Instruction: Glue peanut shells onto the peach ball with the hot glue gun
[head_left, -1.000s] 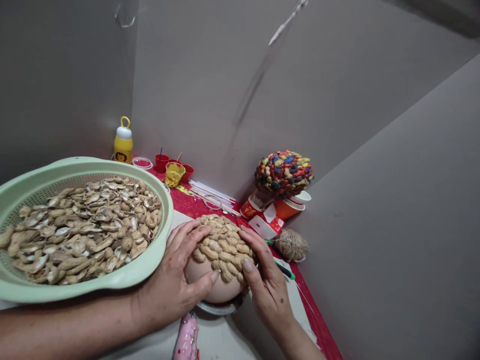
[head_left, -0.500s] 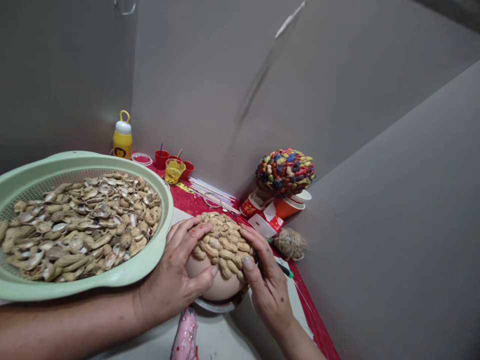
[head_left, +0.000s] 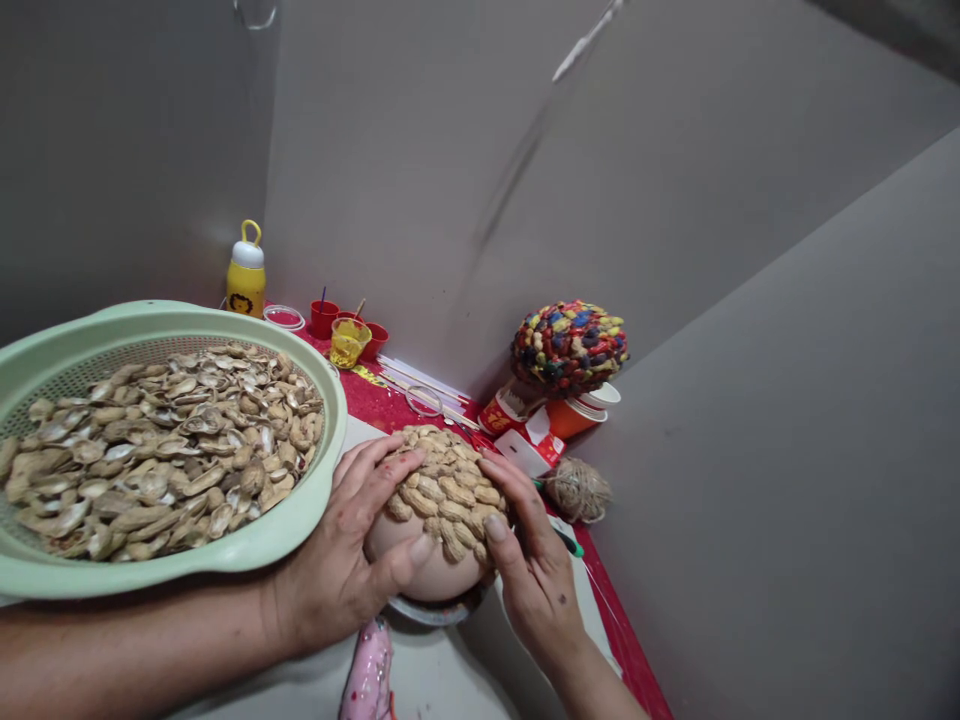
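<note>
A smooth, pale beige ball [head_left: 435, 578] rests on a round dish [head_left: 431, 612], its upper part covered in overlapping peanut shells [head_left: 450, 490]. My left hand [head_left: 367, 540] cups its left side, fingers on the shells and thumb on the bare surface. On the right side, my right hand [head_left: 529, 570] grips it, the thumb pressing the shells at the front. Below the ball lies a pink, glossy object [head_left: 367, 675] with an orange part, cut off by the frame edge. A green colander [head_left: 300, 535] full of loose peanut shells [head_left: 172, 450] stands beside my left forearm.
A multicoloured shell-covered ball [head_left: 570, 348] sits above paper cups [head_left: 574, 415] at the back right, near a twine ball [head_left: 577, 490]. Paint cups [head_left: 350, 342], white sticks [head_left: 427, 385] and a yellow bottle [head_left: 246, 280] line the back. Grey walls [head_left: 405, 150] enclose the table.
My left thumb has slid slightly left along the bare surface of the ball. Both hands otherwise stay in place, and the view has shifted very slightly.
</note>
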